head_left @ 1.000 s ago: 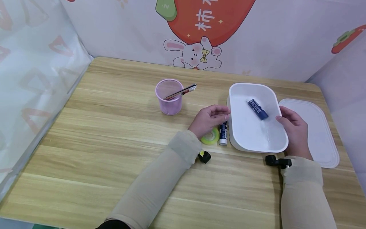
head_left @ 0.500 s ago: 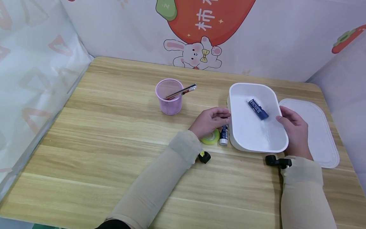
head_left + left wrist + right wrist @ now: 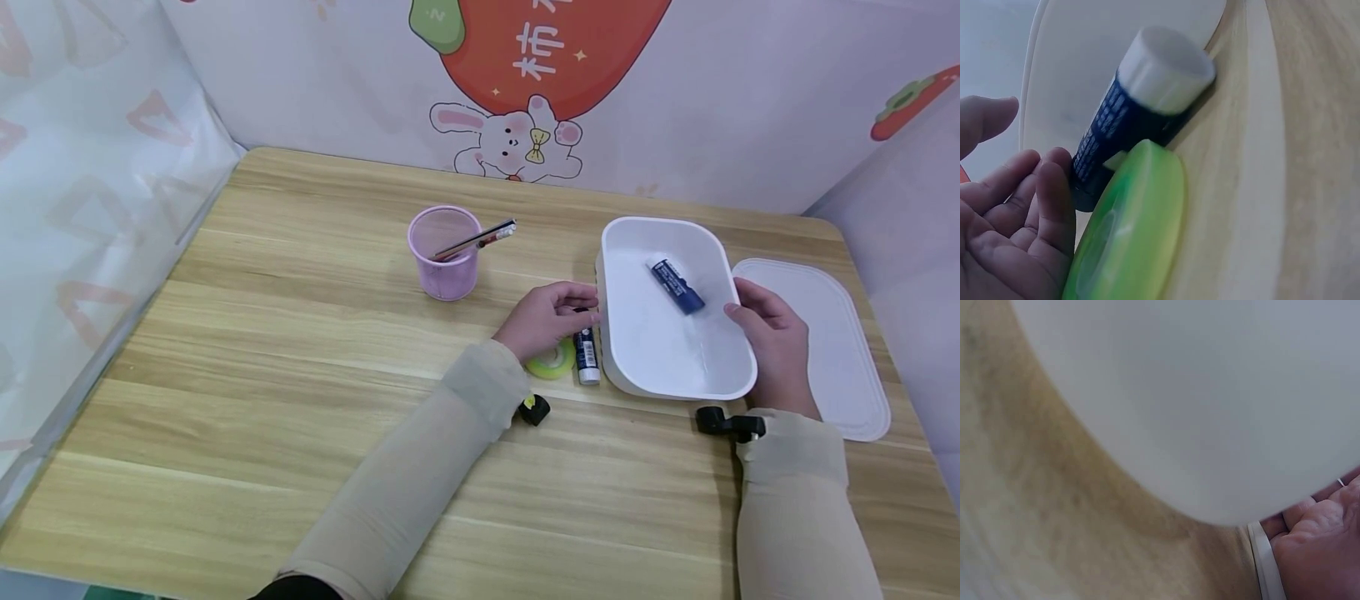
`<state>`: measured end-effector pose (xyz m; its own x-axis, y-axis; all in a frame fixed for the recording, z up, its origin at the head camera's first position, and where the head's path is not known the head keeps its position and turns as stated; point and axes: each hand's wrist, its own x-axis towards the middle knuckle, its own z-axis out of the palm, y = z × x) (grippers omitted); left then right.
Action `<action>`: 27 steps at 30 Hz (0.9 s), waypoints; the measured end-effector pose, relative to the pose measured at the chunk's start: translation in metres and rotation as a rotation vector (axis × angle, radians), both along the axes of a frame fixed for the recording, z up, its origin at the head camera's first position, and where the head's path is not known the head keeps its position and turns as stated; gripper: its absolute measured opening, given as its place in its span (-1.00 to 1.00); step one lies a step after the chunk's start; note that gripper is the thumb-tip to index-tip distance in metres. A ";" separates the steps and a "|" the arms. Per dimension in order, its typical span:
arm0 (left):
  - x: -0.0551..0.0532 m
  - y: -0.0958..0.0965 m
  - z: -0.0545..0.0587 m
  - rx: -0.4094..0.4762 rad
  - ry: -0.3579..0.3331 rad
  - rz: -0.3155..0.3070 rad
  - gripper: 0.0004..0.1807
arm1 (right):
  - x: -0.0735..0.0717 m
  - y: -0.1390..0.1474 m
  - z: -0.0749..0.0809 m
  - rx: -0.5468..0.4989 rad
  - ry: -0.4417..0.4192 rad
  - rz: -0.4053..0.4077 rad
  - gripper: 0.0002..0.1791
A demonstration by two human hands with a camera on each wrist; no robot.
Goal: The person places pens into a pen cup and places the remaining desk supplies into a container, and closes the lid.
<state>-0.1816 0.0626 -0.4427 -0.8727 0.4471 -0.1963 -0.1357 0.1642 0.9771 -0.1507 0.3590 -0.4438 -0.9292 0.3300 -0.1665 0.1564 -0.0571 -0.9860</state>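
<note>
A white plastic box (image 3: 675, 358) stands at the right of the table with a dark blue glue stick (image 3: 677, 287) lying in it. My right hand (image 3: 776, 346) holds the box's right side, thumb at the rim and fingers along the outer wall. Beside the left wall lies a second glue stick (image 3: 587, 357) with a white cap, next to a yellow-green tape roll (image 3: 552, 360). Over that glue stick's far end is my left hand (image 3: 546, 317), thumb apart from the loosely bent fingers. In the left wrist view, the fingertips (image 3: 1054, 181) are right at the glue stick's dark end.
A flat white lid (image 3: 840, 350) lies right of the box, partly behind the right hand. Left of the box stands a pink-purple cup (image 3: 448, 279) with several pencils (image 3: 476, 242) leaning in it. A printed cloth (image 3: 660, 142) rises behind the table's back edge.
The capped glue stick has shifted slightly toward the front and turned a little. My left fingertips have drawn back slightly from the box wall. The right hand and box stay put.
</note>
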 end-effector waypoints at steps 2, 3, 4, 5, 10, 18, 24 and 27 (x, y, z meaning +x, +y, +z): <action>0.000 0.000 -0.001 -0.039 0.020 -0.009 -0.57 | 0.000 0.000 0.000 0.000 0.000 0.000 -0.46; 0.000 0.000 -0.001 -0.060 0.027 -0.016 -0.58 | 0.000 0.000 0.000 -0.001 0.000 -0.001 -0.46; 0.000 0.000 -0.002 -0.081 0.032 -0.024 -0.58 | -0.001 0.000 0.000 -0.001 -0.001 -0.002 -0.46; 0.000 0.000 -0.002 -0.096 0.034 -0.030 -0.58 | -0.001 0.000 0.000 -0.003 -0.001 -0.002 -0.46; -0.001 0.000 -0.002 -0.111 0.003 -0.039 -0.60 | 0.000 0.000 0.001 -0.001 -0.014 -0.007 -0.45; -0.001 -0.002 -0.001 -0.147 -0.005 -0.063 -0.58 | 0.001 -0.001 0.001 0.001 -0.023 -0.014 -0.46; 0.001 -0.001 0.000 -0.185 0.008 -0.124 -0.57 | 0.000 -0.001 0.001 0.010 -0.025 -0.013 -0.46; 0.002 -0.001 0.001 -0.186 -0.004 -0.126 -0.58 | 0.000 -0.001 0.001 0.006 -0.018 -0.011 -0.46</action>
<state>-0.1792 0.0617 -0.4415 -0.8111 0.5085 -0.2890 -0.1067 0.3571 0.9280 -0.1506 0.3581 -0.4424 -0.9223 0.3413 -0.1814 0.1739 -0.0528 -0.9833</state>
